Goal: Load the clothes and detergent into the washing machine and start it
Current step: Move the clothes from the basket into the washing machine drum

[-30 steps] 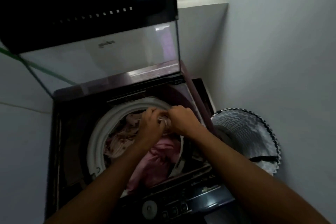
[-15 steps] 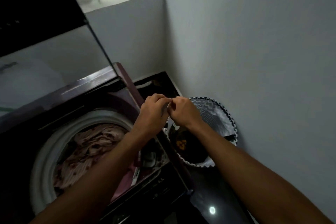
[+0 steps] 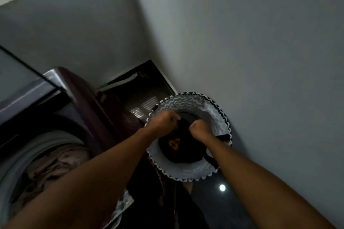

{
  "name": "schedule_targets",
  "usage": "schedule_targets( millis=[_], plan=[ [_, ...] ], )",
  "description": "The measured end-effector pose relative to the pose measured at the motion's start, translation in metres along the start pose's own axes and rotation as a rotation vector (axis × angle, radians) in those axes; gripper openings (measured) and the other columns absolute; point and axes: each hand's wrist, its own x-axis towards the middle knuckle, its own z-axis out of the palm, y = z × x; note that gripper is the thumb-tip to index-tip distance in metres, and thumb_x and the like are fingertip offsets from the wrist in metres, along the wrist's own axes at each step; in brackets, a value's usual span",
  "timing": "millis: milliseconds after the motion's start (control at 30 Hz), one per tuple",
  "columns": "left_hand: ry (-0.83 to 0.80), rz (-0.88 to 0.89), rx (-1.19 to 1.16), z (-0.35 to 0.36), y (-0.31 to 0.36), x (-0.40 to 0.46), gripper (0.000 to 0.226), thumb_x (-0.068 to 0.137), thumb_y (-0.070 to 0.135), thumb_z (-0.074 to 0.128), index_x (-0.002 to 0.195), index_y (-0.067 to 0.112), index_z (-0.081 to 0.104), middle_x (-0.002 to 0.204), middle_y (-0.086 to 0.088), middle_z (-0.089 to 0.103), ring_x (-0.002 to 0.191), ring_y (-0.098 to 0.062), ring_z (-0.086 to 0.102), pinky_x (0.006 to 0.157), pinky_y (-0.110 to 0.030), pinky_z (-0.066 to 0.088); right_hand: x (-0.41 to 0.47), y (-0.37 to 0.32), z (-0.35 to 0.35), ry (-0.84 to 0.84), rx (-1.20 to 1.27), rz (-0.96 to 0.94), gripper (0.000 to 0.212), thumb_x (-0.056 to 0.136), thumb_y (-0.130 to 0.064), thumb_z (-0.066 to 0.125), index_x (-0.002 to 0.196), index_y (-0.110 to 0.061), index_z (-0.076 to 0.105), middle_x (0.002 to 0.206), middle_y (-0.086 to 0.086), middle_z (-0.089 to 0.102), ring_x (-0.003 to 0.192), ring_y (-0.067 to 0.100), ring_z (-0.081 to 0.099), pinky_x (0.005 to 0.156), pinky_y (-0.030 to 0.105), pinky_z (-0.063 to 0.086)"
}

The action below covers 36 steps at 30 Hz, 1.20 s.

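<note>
- Laundry basket: round, zigzag-patterned wall with dark scalloped rim, centre right of frame. Stands on the floor between the washing machine and the right-hand wall, apparently so clothes can be lifted straight across.
- Dark garment: black with an orange print, lying inside the basket. The next item to load, by the look of it.
- Left hand: fingers curled, gripping the garment's upper edge at the basket's left rim.
- Right hand: fist closed on the same garment, just beside the left; a two-handed hold probably meant to gather loose cloth in one lift.
- Washing machine: maroon top-loader, left half of frame, lid raised.
- Drum: lower left, open, holding pale pink clothes; room remains above them.
- Clearances: basket rim sits close to the wall on the right and the machine's side on the left; the free path is upward, then left over the machine's edge.
- Detergent: not in view.
</note>
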Motion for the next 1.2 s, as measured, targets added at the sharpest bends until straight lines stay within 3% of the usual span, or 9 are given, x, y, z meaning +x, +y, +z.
schedule_targets(
  millis=[133,267,367,500,667,767,933,1067,1200],
  plan=[
    [-0.059,-0.093,0.054,0.035,-0.024,0.047,0.027,0.092,0.014,0.056,0.114,0.017,0.071,0.122,-0.005,0.068,0.116,-0.023,0.061,0.098,-0.027,0.045,0.058,0.043,0.032,-0.098,0.059,0.157,0.017,0.091,-0.018,0.055,0.090,-0.005,0.065,0.089,0.012,0.066,0.082,0.028,0.064,0.072,0.032,0.052],
    [-0.214,-0.129,0.162,0.085,-0.050,0.093,0.035,0.094,0.019,0.055,0.128,0.016,0.064,0.135,-0.012,0.060,0.125,-0.030,0.054,0.107,-0.033,0.041,0.116,0.068,0.075,-0.129,0.154,0.254,0.037,0.094,-0.030,0.054,0.117,-0.003,0.065,0.115,0.017,0.068,0.105,0.034,0.065,0.093,0.039,0.054],
    [-0.256,-0.206,0.147,0.125,-0.072,0.123,0.039,0.093,0.017,0.056,0.132,0.011,0.058,0.138,-0.018,0.054,0.122,-0.036,0.055,0.104,-0.039,0.046,0.156,0.082,0.109,-0.166,0.101,0.265,0.049,0.099,-0.037,0.051,0.137,-0.007,0.054,0.139,0.017,0.055,0.127,0.034,0.053,0.106,0.037,0.043],
    [-0.270,-0.231,0.246,0.173,-0.096,0.152,0.044,0.092,0.022,0.057,0.135,0.018,0.051,0.142,-0.013,0.047,0.126,-0.038,0.050,0.105,-0.049,0.044,0.208,0.112,0.150,-0.164,-0.042,0.315,0.066,0.094,-0.051,0.047,0.152,-0.020,0.035,0.158,0.013,0.030,0.143,0.034,0.030,0.117,0.049,0.028],
    [-0.410,-0.190,0.364,0.213,-0.117,0.173,0.064,0.095,0.032,0.055,0.152,0.017,0.029,0.158,-0.021,0.017,0.142,-0.047,0.021,0.115,-0.057,0.027,0.231,0.123,0.170,-0.102,-0.124,0.382,0.073,0.098,-0.049,0.043,0.157,-0.017,0.015,0.162,0.012,0.017,0.147,0.034,0.015,0.117,0.056,0.016],
    [-0.430,-0.185,0.364,0.224,-0.118,0.181,0.064,0.098,0.035,0.051,0.153,0.017,0.024,0.157,-0.020,0.017,0.143,-0.045,0.020,0.117,-0.056,0.024,0.244,0.129,0.182,-0.120,-0.123,0.377,0.065,0.102,-0.045,0.033,0.157,-0.018,0.012,0.163,0.012,0.016,0.148,0.033,0.015,0.118,0.057,0.013],
    [-0.422,-0.181,0.357,0.231,-0.116,0.175,0.064,0.097,0.031,0.051,0.152,0.012,0.024,0.154,-0.019,0.023,0.139,-0.043,0.028,0.116,-0.054,0.026,0.244,0.130,0.172,-0.094,-0.067,0.264,0.044,0.106,-0.017,0.027,0.146,-0.003,0.040,0.153,0.019,0.038,0.141,0.034,0.036,0.117,0.048,0.026],
    [-0.465,-0.195,0.410,0.207,-0.105,0.166,0.067,0.096,0.027,0.054,0.151,0.007,0.021,0.154,-0.022,0.023,0.140,-0.046,0.028,0.116,-0.054,0.026,0.215,0.108,0.146,-0.057,-0.032,0.195,0.046,0.097,-0.035,0.049,0.131,-0.005,0.059,0.137,0.020,0.056,0.126,0.035,0.054,0.107,0.040,0.043],
    [-0.539,-0.240,0.413,0.165,-0.073,0.149,0.058,0.094,0.017,0.058,0.145,0.003,0.035,0.146,-0.022,0.044,0.130,-0.039,0.049,0.108,-0.046,0.043,0.178,0.087,0.115,-0.069,0.082,0.217,0.055,0.074,-0.039,0.052,0.112,-0.003,0.069,0.115,0.021,0.068,0.108,0.036,0.064,0.091,0.035,0.052]
  ],
)
